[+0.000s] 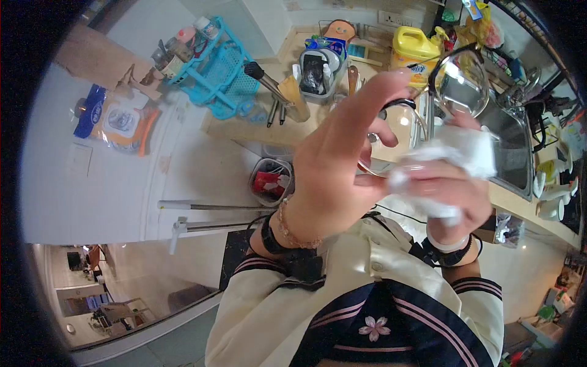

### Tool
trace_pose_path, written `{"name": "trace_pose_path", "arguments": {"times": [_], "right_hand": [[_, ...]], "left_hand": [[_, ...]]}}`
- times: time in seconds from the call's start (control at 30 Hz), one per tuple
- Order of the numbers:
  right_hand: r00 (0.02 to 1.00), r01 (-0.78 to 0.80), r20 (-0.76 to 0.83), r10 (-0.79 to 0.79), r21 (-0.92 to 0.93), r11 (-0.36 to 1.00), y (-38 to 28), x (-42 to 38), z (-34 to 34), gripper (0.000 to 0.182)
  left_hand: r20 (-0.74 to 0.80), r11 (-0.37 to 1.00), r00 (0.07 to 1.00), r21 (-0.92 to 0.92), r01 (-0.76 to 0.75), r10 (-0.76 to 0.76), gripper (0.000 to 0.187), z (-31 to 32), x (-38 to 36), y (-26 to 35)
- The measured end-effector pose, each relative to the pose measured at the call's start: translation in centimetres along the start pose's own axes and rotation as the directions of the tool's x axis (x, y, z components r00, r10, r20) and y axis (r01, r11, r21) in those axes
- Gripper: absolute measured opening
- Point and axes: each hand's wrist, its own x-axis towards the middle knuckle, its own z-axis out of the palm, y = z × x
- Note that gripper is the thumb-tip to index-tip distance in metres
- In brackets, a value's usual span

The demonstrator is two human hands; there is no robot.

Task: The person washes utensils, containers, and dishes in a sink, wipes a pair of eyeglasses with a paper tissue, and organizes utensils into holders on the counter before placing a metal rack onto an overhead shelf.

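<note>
A pair of eyeglasses (433,78) with dark and thin metal frame parts is held up close to the camera. My left hand (336,140) has its fingers curled around one side of the frame. A crumpled white tissue (477,153) is bunched in my right hand (452,192), just below the glasses. The right fingers are pressed together on the tissue and smeared by motion. One clear lens shows above the tissue; the other side of the glasses is partly hidden behind my left fingers.
Behind my hands runs a counter with a metal sink (516,147), a yellow jug (416,52), a plastic container (318,73) and a turquoise rack (214,76). A pack of wipes (119,122) hangs at the left. A small bin (271,181) stands below the counter.
</note>
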Motion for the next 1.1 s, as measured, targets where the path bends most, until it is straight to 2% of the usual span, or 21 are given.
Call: {"name": "trace_pose_path", "arguments": {"times": [0.07, 0.13, 0.2, 0.27, 0.37, 0.5, 0.63, 0.7, 0.77, 0.8, 0.9, 1.0, 1.1], "right_hand": [[0.917, -0.123, -0.354, 0.181, 0.180, 0.976, 0.6, -2.1, 0.7, 0.045], [0.864, -0.248, -0.403, 0.301, 0.178, 0.952, 0.0, -1.9, 0.8, 0.049], [0.963, -0.248, -0.129, 0.238, -0.066, 0.966, 0.2, -2.3, -0.5, 0.058], [0.985, -0.126, 0.089, 0.151, -0.240, 0.963, -0.2, -1.8, -0.9, 0.059], [0.996, 0.085, 0.013, -0.085, -0.260, 0.962, 0.1, 1.4, 1.5, 0.036], [0.985, 0.118, -0.093, -0.144, -0.245, 0.962, 0.9, 1.9, 2.4, 0.032], [0.973, 0.189, -0.099, -0.209, -0.180, 0.965, 1.3, 2.4, 2.3, 0.033], [0.984, 0.157, -0.062, -0.169, -0.173, 0.972, 0.9, 2.6, 2.1, 0.036], [0.998, 0.070, 0.022, -0.067, -0.179, 0.981, -0.4, 2.7, 1.7, 0.039], [0.998, 0.030, 0.062, -0.019, -0.174, 0.984, -0.9, 2.9, 1.5, 0.041], [0.981, -0.034, 0.183, 0.063, -0.158, 0.987, -1.6, 3.1, 1.2, 0.044], [0.963, -0.039, 0.258, 0.079, -0.157, 0.987, -1.5, 2.9, 1.3, 0.045], [0.918, -0.135, 0.344, 0.199, -0.201, 0.970, -2.3, 2.9, 0.9, 0.045]], "left_hand": [[-0.084, 0.998, 0.996, 0.060, -0.033, 0.038, 0.071, -0.2, 0.4, 0.5], [-0.128, 0.995, 0.990, 0.095, -0.043, 0.055, 0.069, -0.4, 0.6, 0.6], [-0.118, 0.993, 0.989, 0.095, -0.073, 0.084, 0.068, -0.3, 0.6, 0.2], [-0.067, 0.984, 0.988, 0.123, -0.132, 0.141, 0.073, -0.2, 0.7, 0.1], [0.036, 0.961, 0.974, 0.158, -0.225, 0.222, 0.083, -0.6, 0.8, 0.0], [0.146, 0.980, 0.976, 0.093, -0.174, 0.159, 0.082, -1.5, 0.6, 0.0], [0.198, 0.989, 0.969, -0.022, -0.145, 0.146, 0.080, -1.7, 0.4, -0.5], [0.211, 0.997, 0.975, -0.031, -0.066, 0.071, 0.079, -2.2, 0.4, 0.2], [0.172, 0.996, 0.983, 0.052, -0.067, 0.057, 0.078, -2.4, 0.4, 0.7], [0.132, 0.985, 0.986, 0.126, -0.117, 0.100, 0.077, -2.3, 0.4, 0.8], [0.151, 0.960, 0.977, 0.210, -0.183, 0.153, 0.088, -2.3, 0.2, 0.7], [0.149, 0.945, 0.959, 0.189, -0.268, 0.242, 0.097, -1.7, 0.6, -0.4], [0.107, 0.936, 0.965, 0.238, -0.260, 0.241, 0.099, -1.1, 0.7, -0.1]]}}
